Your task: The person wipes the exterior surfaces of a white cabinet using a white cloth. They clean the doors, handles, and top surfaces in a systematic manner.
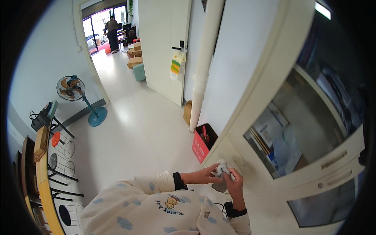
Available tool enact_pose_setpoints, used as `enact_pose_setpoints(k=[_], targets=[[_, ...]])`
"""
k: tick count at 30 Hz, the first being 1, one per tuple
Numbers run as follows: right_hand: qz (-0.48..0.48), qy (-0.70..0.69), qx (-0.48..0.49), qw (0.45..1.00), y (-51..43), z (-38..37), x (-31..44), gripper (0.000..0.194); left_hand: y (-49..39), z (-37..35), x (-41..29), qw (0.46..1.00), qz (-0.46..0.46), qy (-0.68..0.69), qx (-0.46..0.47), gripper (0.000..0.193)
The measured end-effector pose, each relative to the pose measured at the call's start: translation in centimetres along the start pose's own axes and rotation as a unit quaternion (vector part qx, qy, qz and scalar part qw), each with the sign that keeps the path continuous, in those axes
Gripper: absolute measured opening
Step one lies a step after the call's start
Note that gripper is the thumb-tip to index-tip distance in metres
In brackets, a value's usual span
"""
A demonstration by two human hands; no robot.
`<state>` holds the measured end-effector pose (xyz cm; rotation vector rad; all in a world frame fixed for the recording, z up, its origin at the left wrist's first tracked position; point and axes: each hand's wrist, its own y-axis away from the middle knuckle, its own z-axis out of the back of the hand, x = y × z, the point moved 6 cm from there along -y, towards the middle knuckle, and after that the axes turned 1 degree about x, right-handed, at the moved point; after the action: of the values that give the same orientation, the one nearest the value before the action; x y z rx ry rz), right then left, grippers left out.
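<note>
Both hands meet low in the head view, in front of a pale cabinet (232,149). Between them is a bunched white and grey cloth (222,170), its darker lower part hanging under the fingers. My left hand (205,174) reaches in from the left and grips the cloth with thumb and fingers. From below, my right hand (234,182) pinches the same cloth at its right side. Each wrist wears a black band. Exactly what kind of cloth item it is, I cannot tell.
A red box (200,147) stands by the cabinet and a white pipe (202,67). Beyond are an open door (161,44) and a standing fan (97,116). Stools and a yellow-edged table (44,182) line the left. A person (112,32) stands in the far room.
</note>
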<state>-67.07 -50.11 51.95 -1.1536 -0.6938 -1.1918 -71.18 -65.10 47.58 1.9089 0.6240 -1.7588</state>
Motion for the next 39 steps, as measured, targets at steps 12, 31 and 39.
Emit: enact_pose_setpoints(k=[12,31,39], targets=[[-0.110,-0.184,-0.082,0.973,-18.4,-13.0,3.8,0.010,-1.7,23.2,-6.0,0.983,-0.069,0.123,-0.114,0.021],[0.026,-0.117,-0.083,0.989,-25.1,-12.1,11.7,0.027,-8.0,22.1,-10.4,0.963,-0.110,0.244,-0.025,0.060],[0.309,0.458,-0.348,0.758,-18.5,-2.4,21.4,0.031,-18.6,27.3,-22.2,0.896,-0.207,0.382,-0.092,0.051]])
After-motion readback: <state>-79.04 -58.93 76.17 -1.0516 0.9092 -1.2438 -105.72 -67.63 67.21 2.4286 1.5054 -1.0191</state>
